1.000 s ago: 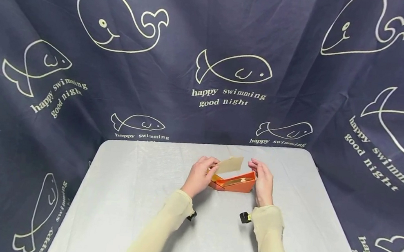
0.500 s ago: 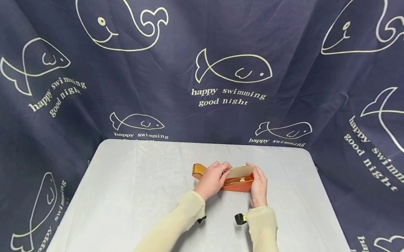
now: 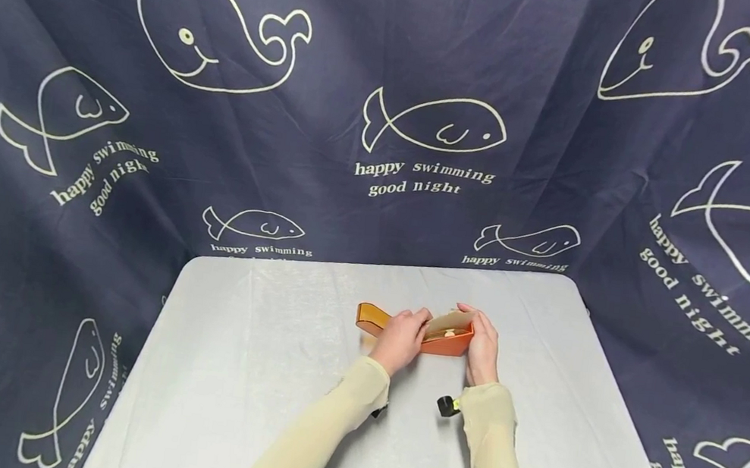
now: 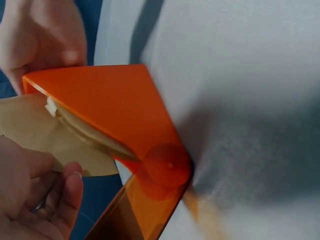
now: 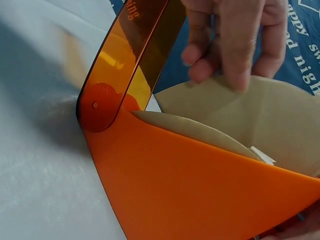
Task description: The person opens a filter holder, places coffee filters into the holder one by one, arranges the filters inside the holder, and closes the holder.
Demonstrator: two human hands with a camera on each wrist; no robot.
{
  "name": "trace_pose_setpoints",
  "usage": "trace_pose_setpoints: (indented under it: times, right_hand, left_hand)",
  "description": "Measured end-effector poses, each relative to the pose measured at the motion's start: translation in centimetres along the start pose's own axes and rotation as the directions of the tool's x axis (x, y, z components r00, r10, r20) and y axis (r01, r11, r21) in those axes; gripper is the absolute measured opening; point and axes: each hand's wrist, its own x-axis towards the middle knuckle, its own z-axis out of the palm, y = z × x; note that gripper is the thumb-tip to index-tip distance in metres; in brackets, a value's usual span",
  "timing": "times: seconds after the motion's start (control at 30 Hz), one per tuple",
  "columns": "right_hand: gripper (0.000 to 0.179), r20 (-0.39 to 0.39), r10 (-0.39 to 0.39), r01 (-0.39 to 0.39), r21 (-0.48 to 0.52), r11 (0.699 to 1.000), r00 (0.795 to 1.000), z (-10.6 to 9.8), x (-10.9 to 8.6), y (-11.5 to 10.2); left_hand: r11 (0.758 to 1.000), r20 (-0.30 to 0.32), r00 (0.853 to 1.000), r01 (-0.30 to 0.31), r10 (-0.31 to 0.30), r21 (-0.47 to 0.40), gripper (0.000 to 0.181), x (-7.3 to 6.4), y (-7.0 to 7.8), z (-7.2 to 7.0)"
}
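Observation:
An orange coffee filter holder [image 3: 446,344] stands on the table, its clear amber lid [image 3: 372,316] swung out to the left. Tan paper coffee filters [image 5: 195,130] sit inside, and a small white piece [image 4: 51,107] shows at their edge. My left hand [image 3: 400,339] pinches the rim of a larger tan coffee filter [image 5: 280,105], which is partly inside the holder, behind the others. My right hand [image 3: 483,350] grips the holder's right end; in the right wrist view only a bit of it shows at the lower right corner.
The holder is around the middle of a white-covered table [image 3: 250,373]. A dark blue curtain [image 3: 340,47] with whale and fish prints hangs behind and beside it. A small black camera [image 3: 447,406] sits at the right wrist.
The left hand has moved right and lowered the tan filter from above the holder into it. The right hand has come in against the holder's end. The amber lid has come into fuller view.

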Motion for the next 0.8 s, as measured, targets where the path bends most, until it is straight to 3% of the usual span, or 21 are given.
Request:
trace_pose_setpoints:
  times: [0.3, 0.5, 0.67, 0.8]
  right_hand:
    - [0.046, 0.002, -0.016, 0.016, -0.003, 1.0, 1.0, 0.0, 0.4, 0.0]
    - [0.046, -0.007, 0.0, 0.0, -0.032, 0.999, 1.0, 0.0, 0.2, 0.2]
    - [0.046, -0.015, 0.004, -0.005, -0.077, 0.997, 1.0, 0.0, 0.2, 0.3]
    - [0.047, -0.015, 0.013, -0.014, -0.115, 0.993, 1.0, -0.1, 0.2, 0.3]
  left_hand:
    - [0.996, -0.038, 0.999, -0.008, 0.011, 0.092, 0.012, -0.1, 0.0, 1.5]
    - [0.979, 0.019, 1.0, -0.006, 0.003, 0.202, 0.009, -0.5, 0.4, 2.4]
    - [0.958, 0.09, 0.996, -0.014, -0.012, 0.287, 0.024, -0.6, 0.8, 2.7]
    - [0.954, 0.137, 0.99, -0.009, -0.034, 0.3, 0.033, -0.9, 1.3, 2.4]
